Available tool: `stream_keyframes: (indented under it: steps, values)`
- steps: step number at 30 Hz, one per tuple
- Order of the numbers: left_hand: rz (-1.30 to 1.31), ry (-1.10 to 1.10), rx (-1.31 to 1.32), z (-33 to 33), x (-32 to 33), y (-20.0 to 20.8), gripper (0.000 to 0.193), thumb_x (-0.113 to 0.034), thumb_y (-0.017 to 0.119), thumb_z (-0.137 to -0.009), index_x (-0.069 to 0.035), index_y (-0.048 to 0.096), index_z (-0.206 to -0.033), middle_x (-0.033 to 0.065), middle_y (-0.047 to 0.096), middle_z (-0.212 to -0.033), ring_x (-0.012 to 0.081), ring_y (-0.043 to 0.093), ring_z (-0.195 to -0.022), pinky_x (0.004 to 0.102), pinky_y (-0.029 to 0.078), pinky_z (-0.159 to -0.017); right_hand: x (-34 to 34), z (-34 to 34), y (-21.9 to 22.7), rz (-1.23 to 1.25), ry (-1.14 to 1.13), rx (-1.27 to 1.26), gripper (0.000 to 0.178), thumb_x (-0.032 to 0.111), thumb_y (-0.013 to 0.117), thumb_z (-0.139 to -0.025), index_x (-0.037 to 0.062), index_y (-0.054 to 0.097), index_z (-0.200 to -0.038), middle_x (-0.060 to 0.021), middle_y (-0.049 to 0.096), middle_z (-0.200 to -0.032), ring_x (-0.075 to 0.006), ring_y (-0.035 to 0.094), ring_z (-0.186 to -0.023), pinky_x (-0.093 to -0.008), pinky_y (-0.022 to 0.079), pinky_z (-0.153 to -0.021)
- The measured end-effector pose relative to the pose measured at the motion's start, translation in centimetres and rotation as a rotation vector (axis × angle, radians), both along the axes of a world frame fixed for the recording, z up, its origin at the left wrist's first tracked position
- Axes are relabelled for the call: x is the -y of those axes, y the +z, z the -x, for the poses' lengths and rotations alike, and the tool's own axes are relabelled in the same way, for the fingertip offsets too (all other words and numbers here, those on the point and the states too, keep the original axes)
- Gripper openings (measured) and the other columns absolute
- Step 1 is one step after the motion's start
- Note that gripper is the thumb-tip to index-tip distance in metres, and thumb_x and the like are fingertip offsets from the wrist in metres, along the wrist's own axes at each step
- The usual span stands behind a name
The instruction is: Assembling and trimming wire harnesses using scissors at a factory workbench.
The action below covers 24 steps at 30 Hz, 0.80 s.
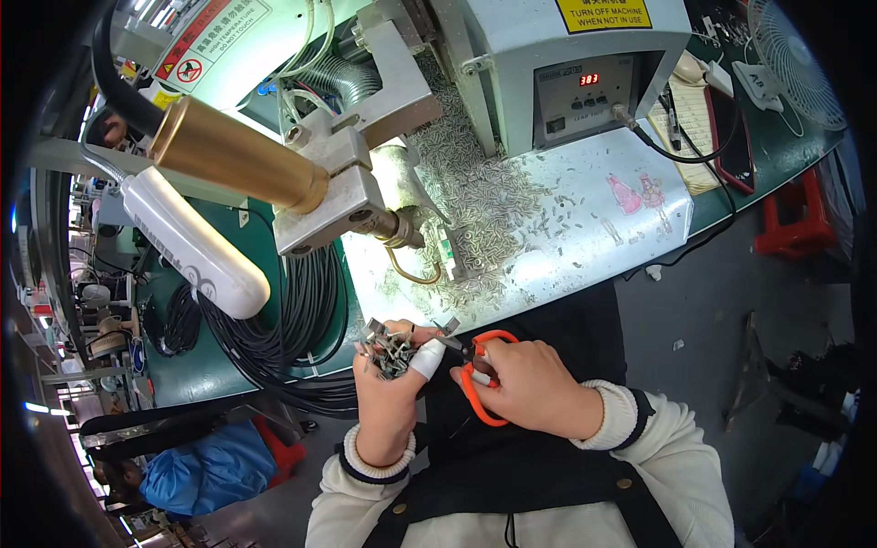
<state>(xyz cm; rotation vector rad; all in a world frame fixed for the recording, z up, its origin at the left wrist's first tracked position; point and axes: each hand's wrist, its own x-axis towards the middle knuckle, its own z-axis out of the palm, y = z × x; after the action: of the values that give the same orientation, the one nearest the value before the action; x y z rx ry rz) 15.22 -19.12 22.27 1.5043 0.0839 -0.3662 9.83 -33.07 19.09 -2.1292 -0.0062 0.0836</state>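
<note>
Beside a littered metal plate (594,228), grey floor (685,310), left fingers (427,359) cupping metal bits (391,354), right fingers (515,357) gripping scissors (469,382)

Left grip (387,391) partly hidden by metal pieces (391,356), control box (585,78) cut off by top edge

And it's bright white light flooding the shiny silver metal sheet (594,215), glaring hardest at its left! A small red digital display (589,80) glows above; smooth grey floor (685,283) sits dimmer, edges bending into black corners.
</note>
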Motion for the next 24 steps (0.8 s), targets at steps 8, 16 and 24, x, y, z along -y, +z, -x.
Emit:
stream_keyframes:
  steps: [8, 16, 24]
  values:
    - [0.377, -0.173, -0.378, -5.4, 0.1, -1.6, 0.014, -0.004, 0.058, -0.077, -0.002, 0.054, -0.09, -0.0007, 0.049, -0.067, 0.0051, 0.036, -0.049, 0.0195, 0.026, -0.044, 1.3, -1.6, -0.9, -0.391, -0.206, 0.02, 0.021, 0.015, 0.058, -0.08, -0.0001, 0.047, -0.069, -0.004, 0.049, -0.05, -0.0128, 0.051, -0.043, -0.0253, 0.039, -0.042]
    - [0.251, -0.134, -0.39, -7.2, 1.7, -1.5, 0.015, -0.005, 0.059, -0.078, -0.001, 0.053, -0.092, -0.001, 0.047, -0.064, 0.0048, 0.032, -0.045, 0.0187, 0.024, -0.04, 2.9, -7.3, 0.9, -0.762, -0.284, -0.081, 0.011, 0.006, 0.051, -0.081, -0.0021, 0.045, -0.079, -0.0035, 0.05, -0.058, -0.0087, 0.049, -0.045, -0.0229, 0.039, -0.042]
    - [0.229, -0.181, -0.368, -7.9, 1.2, -1.6, 0.016, -0.005, 0.058, -0.078, 0.0, 0.053, -0.092, -0.0002, 0.047, -0.064, 0.0043, 0.032, -0.045, 0.0184, 0.024, -0.04, 3.1, -8.0, 0.7, -0.618, -0.254, -0.017, 0.011, 0.005, 0.051, -0.078, -0.0021, 0.044, -0.074, -0.0033, 0.046, -0.06, -0.0074, 0.04, -0.049, -0.0247, 0.034, -0.043]
